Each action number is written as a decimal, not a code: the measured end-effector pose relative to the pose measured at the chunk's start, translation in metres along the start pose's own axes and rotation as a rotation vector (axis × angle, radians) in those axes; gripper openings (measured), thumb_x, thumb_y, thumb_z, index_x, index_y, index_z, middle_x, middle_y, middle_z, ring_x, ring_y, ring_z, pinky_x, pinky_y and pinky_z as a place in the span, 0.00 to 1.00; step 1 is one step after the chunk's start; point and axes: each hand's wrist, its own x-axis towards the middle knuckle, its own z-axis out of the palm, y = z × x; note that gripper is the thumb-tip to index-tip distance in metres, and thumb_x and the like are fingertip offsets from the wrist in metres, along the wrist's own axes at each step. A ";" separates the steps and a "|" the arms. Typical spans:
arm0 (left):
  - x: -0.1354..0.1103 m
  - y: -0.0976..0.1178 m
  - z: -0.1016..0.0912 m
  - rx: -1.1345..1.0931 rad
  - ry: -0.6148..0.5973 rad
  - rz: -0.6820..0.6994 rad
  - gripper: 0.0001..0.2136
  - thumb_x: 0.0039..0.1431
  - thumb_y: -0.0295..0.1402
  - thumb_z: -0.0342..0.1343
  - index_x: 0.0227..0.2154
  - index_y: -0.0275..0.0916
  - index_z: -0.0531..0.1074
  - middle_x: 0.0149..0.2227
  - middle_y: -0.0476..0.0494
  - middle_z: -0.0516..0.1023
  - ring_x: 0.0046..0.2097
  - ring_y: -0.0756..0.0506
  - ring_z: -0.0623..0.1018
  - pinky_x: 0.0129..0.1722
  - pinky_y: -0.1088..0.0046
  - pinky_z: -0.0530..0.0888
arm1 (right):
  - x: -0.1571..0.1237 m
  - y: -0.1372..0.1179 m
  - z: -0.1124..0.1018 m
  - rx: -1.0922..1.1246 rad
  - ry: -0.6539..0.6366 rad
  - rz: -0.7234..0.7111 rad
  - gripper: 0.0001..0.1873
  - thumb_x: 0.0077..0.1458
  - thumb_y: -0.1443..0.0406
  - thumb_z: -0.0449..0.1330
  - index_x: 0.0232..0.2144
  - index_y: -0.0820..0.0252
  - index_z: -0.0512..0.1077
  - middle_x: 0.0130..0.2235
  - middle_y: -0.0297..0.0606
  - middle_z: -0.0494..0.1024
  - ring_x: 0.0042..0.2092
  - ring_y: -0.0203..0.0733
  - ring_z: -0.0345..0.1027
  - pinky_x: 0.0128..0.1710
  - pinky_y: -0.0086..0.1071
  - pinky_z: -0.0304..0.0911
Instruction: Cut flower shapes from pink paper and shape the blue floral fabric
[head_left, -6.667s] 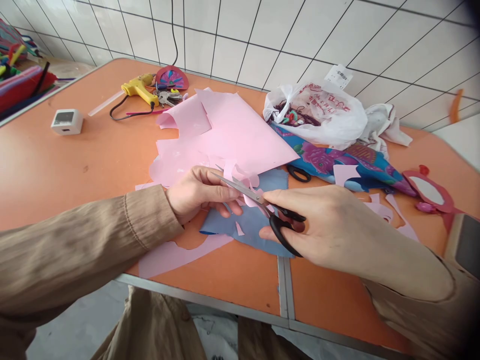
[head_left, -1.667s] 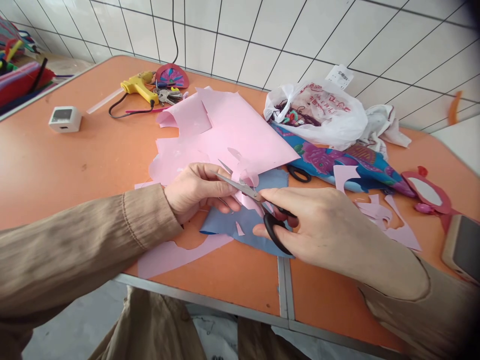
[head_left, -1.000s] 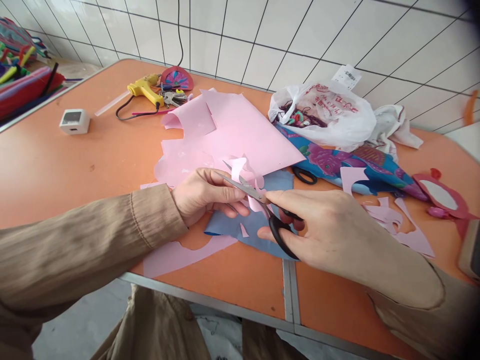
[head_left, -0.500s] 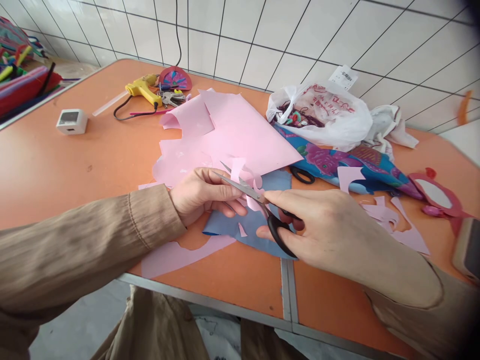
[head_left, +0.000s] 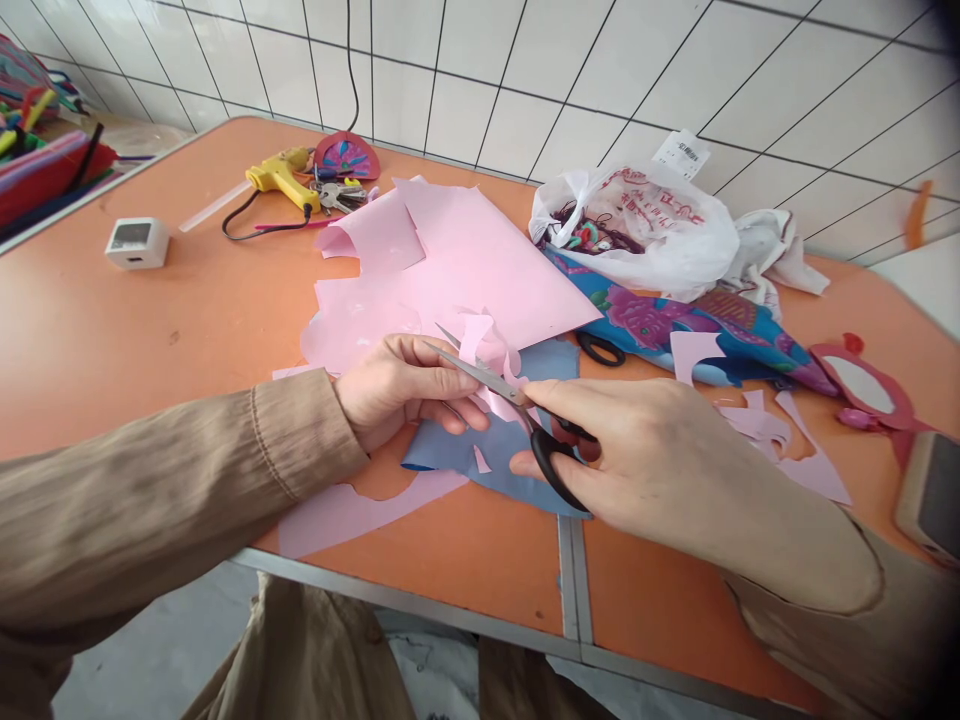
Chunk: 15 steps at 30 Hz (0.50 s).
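Black-handled scissors [head_left: 501, 384] are in my right hand [head_left: 637, 440], with my fingers through the loops and the blades slightly apart, pointing left. Between thumb and fingers, my left hand [head_left: 412, 385] pinches a small curled piece of pink paper [head_left: 480, 340], partly hidden behind the blades. Under both hands lies a blue sheet [head_left: 517, 480] with a small pink scrap [head_left: 481, 459] on it. A large pink sheet [head_left: 480, 250] with cut edges spreads just beyond my hands. A pink offcut [head_left: 367, 515] rests at the table's front edge.
At the back stand a yellow glue gun [head_left: 277, 175], keys [head_left: 341, 195] and a white box [head_left: 138, 243]. Toward the right are a white plastic bag [head_left: 660, 230], flowered blue fabric [head_left: 675, 320], another scissor handle [head_left: 600, 348], pink scraps [head_left: 757, 428], a red-framed mirror [head_left: 862, 384] and a phone [head_left: 934, 500].
The whole view has shifted slightly, so things sit a little further left. The curled pink piece has tilted slightly at the blades; both hands keep nearly the same pose.
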 end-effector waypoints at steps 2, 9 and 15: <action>0.000 0.000 0.000 0.006 0.005 0.008 0.04 0.44 0.24 0.71 0.24 0.31 0.81 0.23 0.42 0.82 0.25 0.48 0.82 0.23 0.80 0.78 | 0.001 0.000 -0.001 0.016 -0.031 0.022 0.04 0.53 0.65 0.64 0.29 0.58 0.73 0.22 0.30 0.71 0.23 0.38 0.63 0.23 0.32 0.48; 0.000 0.000 0.000 0.038 0.018 0.044 0.08 0.42 0.26 0.73 0.23 0.32 0.79 0.23 0.42 0.82 0.25 0.47 0.82 0.23 0.80 0.77 | 0.001 0.001 -0.009 -0.012 -0.091 0.073 0.03 0.49 0.68 0.62 0.28 0.54 0.72 0.21 0.30 0.69 0.23 0.39 0.61 0.24 0.32 0.47; 0.000 0.002 0.000 0.119 0.017 0.075 0.06 0.46 0.28 0.71 0.25 0.32 0.79 0.23 0.44 0.81 0.25 0.49 0.81 0.23 0.79 0.76 | 0.003 0.006 -0.017 0.023 -0.126 0.107 0.06 0.49 0.61 0.67 0.27 0.54 0.72 0.19 0.28 0.68 0.21 0.37 0.59 0.21 0.30 0.51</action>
